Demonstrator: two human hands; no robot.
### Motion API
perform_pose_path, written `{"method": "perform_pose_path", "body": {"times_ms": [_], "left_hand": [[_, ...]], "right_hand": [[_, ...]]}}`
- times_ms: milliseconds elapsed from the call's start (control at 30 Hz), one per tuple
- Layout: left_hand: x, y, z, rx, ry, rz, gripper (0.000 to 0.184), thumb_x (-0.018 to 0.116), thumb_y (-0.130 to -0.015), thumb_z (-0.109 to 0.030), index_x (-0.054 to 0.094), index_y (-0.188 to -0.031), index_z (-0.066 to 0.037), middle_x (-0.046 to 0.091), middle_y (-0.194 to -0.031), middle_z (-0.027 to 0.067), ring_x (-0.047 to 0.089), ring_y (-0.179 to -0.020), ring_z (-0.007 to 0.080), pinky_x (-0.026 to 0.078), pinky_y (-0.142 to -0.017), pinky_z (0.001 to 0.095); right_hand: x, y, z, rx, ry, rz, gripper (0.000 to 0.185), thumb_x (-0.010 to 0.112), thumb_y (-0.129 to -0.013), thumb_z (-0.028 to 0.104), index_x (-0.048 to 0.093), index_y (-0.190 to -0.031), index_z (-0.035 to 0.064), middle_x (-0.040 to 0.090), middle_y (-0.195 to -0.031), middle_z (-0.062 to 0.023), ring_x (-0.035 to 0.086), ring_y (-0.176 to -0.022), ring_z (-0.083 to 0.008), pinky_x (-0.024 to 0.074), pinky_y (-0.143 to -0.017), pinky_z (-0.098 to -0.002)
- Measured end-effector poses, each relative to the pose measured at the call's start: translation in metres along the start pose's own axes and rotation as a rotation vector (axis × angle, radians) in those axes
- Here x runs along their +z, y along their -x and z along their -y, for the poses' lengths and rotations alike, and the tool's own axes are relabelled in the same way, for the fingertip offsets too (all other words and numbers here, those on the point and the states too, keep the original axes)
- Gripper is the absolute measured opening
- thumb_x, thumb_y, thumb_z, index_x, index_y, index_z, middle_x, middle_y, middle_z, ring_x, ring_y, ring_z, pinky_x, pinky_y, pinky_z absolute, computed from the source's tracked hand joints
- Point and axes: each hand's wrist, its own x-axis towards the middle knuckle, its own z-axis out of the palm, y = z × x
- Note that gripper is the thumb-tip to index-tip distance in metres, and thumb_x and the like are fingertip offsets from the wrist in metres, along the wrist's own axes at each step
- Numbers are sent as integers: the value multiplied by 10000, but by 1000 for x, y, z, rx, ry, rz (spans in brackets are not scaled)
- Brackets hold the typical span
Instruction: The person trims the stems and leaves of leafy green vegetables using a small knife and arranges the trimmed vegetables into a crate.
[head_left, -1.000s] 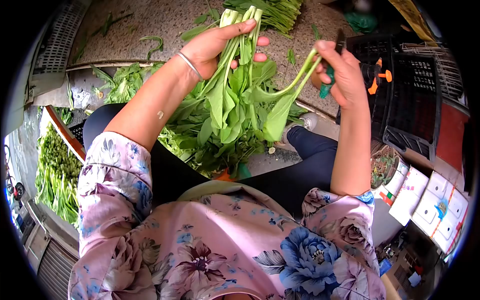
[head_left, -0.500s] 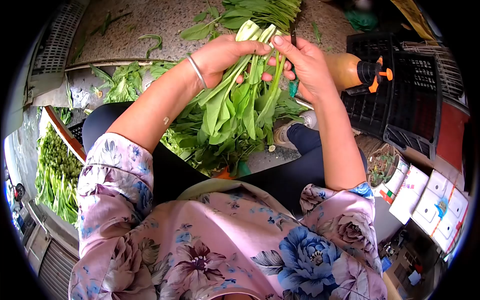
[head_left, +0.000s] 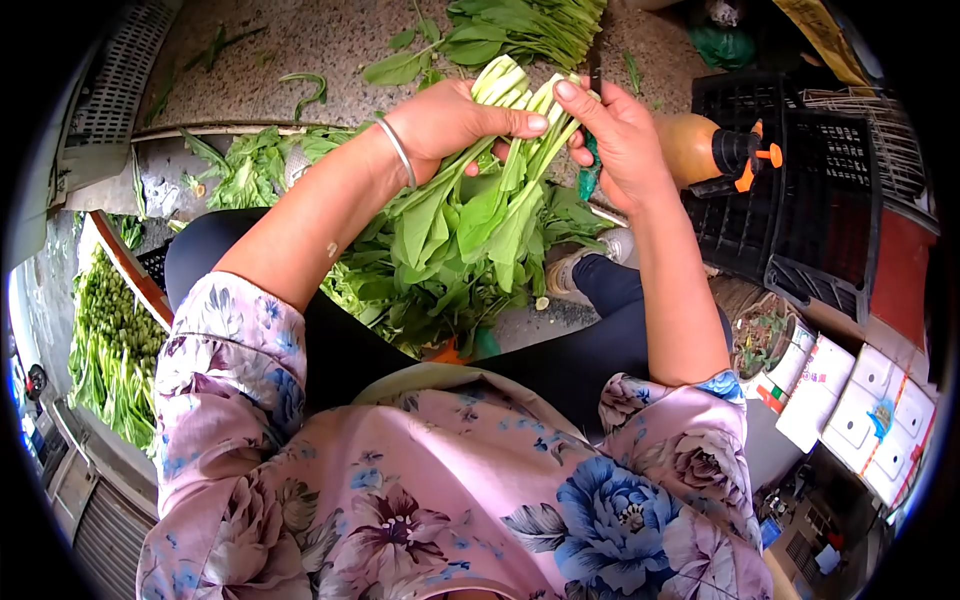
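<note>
My left hand [head_left: 450, 118], with a bracelet at the wrist, is closed round a bunch of leafy greens [head_left: 480, 215], pale cut stems upward and leaves hanging down. At the right side of the same stems, my right hand [head_left: 612, 135] pinches them between thumb and fingers. A dark blade and a green handle [head_left: 589, 170] show partly behind my right fingers. Below the bunch lies a heap of loose greens [head_left: 420, 310] between my legs.
More greens [head_left: 525, 30] lie on the speckled surface [head_left: 350, 60] ahead. An orange spray bottle [head_left: 690, 150] stands beside black crates [head_left: 820, 190] on the right. Stacked greens [head_left: 110, 350] are at the left. White boxes [head_left: 880, 420] sit at the lower right.
My right hand has come leftward with its stalk to the bunch in my left hand. The stalk now hangs among the others, and the spray bottle is more exposed.
</note>
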Motion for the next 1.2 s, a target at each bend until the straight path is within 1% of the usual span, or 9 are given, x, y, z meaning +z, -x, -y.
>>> {"method": "perform_pose_path", "body": {"times_ms": [300,500,600,700,767,967,1033,1100,1200], "left_hand": [[-1,2,-3,-18,-66,3,262,747,-685,-220,596,-833,-65,594,-675,1,559,-565,71,355,-380,181],[0,6,-16,-38,-90,-4,139,680,-710,-98,603,-817,-54,632,-752,19,575,-583,71,364,-411,201],[0,3,-12,20,-252,-101,238,628,-717,-62,568,-943,-22,630,-803,26,599,-613,74,378,-399,178],[-5,-2,-3,101,-428,-128,246,622,-700,-54,566,-938,-25,615,-788,17,597,-606,72,379,-406,183],[-6,-1,-7,49,-428,-134,230,613,-700,-49,563,-924,-31,604,-786,0,586,-610,64,383,-412,189],[-16,-5,-7,168,-379,-370,179,615,-724,-72,567,-895,-54,582,-716,-6,550,-595,47,386,-420,198],[-17,-5,-9,191,-394,-356,179,617,-736,-81,565,-901,-37,587,-722,0,553,-610,71,424,-481,216],[-21,-9,-3,334,-688,-400,183,616,-742,-74,561,-907,-18,589,-721,14,546,-624,94,452,-560,229],[-25,-10,-3,317,-911,-484,236,663,-738,-114,559,-923,-11,593,-723,25,537,-643,102,461,-627,238]], "right_hand": [[-3,2,7,22,104,16,236,654,-789,245,588,-864,31,515,-637,37,398,-486,-15,298,-397,-161],[-9,0,7,-5,86,-17,192,642,-799,224,580,-818,44,513,-627,43,393,-478,-13,303,-394,-161],[-11,2,8,-21,74,-96,178,641,-800,213,578,-812,46,505,-633,43,395,-494,-12,305,-406,-158],[-14,2,10,-73,46,-164,175,640,-801,208,575,-803,46,502,-635,42,397,-497,-14,303,-406,-158],[-16,3,12,-85,51,-203,181,646,-798,213,570,-795,48,497,-633,45,397,-496,-16,301,-406,-157],[-21,5,8,-56,83,-197,190,667,-783,217,570,-797,54,491,-623,44,393,-487,-19,298,-407,-155],[-20,7,9,-61,83,-199,191,667,-783,218,571,-798,53,492,-621,42,393,-485,-20,298,-406,-157],[-22,8,9,-67,82,-201,192,666,-783,219,572,-799,52,492,-619,40,392,-484,-20,299,-405,-160],[-30,9,10,-109,24,-205,205,667,-781,225,576,-808,44,494,-620,38,391,-486,-20,300,-408,-164]]}}
